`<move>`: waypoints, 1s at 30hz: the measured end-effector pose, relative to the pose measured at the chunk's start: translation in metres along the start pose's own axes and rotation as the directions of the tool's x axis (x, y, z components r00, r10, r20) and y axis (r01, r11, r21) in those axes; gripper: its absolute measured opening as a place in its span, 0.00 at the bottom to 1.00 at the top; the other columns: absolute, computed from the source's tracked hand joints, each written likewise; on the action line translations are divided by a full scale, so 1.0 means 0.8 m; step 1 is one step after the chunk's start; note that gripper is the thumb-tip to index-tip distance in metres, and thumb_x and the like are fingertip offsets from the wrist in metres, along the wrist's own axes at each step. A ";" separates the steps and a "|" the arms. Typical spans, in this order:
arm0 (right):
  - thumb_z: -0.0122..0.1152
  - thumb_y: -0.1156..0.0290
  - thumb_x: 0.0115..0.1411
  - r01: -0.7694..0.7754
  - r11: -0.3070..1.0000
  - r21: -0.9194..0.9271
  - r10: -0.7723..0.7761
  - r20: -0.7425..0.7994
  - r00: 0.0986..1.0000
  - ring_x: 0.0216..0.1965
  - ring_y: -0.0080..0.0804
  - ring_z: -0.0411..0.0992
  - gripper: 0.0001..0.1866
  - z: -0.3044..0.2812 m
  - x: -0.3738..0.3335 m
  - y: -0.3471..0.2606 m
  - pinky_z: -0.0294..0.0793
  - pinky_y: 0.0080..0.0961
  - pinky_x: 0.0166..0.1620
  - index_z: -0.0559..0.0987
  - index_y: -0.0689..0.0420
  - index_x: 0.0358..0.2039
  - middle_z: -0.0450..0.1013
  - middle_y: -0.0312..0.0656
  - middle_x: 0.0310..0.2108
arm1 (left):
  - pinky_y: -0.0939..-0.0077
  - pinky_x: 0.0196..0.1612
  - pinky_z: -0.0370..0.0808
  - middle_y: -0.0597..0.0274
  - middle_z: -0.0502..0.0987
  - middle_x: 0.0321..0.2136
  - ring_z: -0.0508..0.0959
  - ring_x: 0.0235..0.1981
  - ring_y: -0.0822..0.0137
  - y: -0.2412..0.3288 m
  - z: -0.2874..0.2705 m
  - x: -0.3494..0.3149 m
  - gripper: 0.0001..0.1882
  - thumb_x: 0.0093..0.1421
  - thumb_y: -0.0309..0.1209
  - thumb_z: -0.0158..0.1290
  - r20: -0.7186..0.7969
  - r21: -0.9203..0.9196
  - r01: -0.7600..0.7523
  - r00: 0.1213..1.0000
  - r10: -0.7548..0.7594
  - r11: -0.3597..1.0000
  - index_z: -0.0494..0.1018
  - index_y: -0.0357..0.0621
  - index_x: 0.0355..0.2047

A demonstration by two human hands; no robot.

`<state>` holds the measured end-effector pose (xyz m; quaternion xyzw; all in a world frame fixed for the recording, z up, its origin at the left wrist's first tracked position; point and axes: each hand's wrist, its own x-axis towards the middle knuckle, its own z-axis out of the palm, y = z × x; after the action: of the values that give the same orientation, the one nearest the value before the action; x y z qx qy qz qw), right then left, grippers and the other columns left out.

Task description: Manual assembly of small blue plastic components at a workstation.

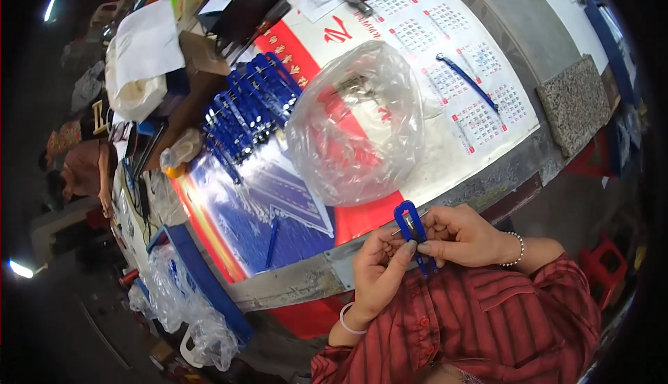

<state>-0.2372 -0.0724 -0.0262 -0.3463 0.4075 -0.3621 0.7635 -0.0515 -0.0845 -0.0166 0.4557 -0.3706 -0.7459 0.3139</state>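
In front of my chest, near the table's front edge, both hands hold a small blue-handled tool [405, 211] with a metal piece set between its two blue sides. My left hand [379, 267] pinches it from the left, thumb against its lower part. Fingers of my right hand [460, 233] close round the other side, the thumb pressing near the metal. A thin metal bit shows by the left fingertips, too small to name. On the table, a heap of similar blue tools [243, 112] with shiny metal parts lies to the left of a clear plastic bag [351, 130].
Printed calendar sheets cover the table [438, 189]. A hammer [358, 1] lies at the far side, a slim blue piece [467, 81] at the right, another blue piece [272, 243] nearer. A stone slab [574, 102] sits far right. Plastic bags [202, 314] hang at lower left; another person [87, 168] is beyond.
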 end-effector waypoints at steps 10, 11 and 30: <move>0.57 0.75 0.57 0.001 0.998 -0.062 -0.002 -0.020 1.000 0.22 0.18 0.72 0.09 -0.018 -0.001 -0.004 0.70 0.17 0.25 0.69 0.64 0.36 0.71 0.36 0.21 | 0.87 0.34 0.69 0.65 0.74 0.31 0.73 0.31 0.80 0.002 0.016 0.018 0.09 0.59 0.20 0.50 -0.003 0.080 -0.028 1.000 0.028 0.996 0.67 0.35 0.41; 0.57 0.75 0.57 0.004 0.998 -0.063 -0.004 -0.014 1.000 0.22 0.18 0.72 0.09 -0.017 0.001 -0.006 0.70 0.17 0.25 0.69 0.64 0.36 0.71 0.36 0.21 | 0.87 0.34 0.69 0.65 0.74 0.31 0.73 0.31 0.80 0.003 0.015 0.017 0.09 0.59 0.20 0.50 -0.007 0.082 -0.033 0.999 0.033 0.996 0.67 0.35 0.41; 0.57 0.77 0.58 -0.003 0.972 -0.236 0.074 0.293 0.953 0.19 0.11 0.65 0.08 0.097 0.044 0.008 0.64 0.10 0.21 0.69 0.62 0.35 0.66 0.31 0.22 | 0.87 0.38 0.69 0.62 0.74 0.34 0.72 0.35 0.79 -0.010 -0.063 -0.099 0.10 0.61 0.21 0.47 -0.255 -0.090 -0.254 0.941 0.224 0.963 0.65 0.33 0.44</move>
<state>-0.1533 -0.0806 -0.0115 -0.4761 0.3336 -0.2399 0.7775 0.0243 -0.0303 -0.0034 0.4753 -0.3360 -0.6620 0.4722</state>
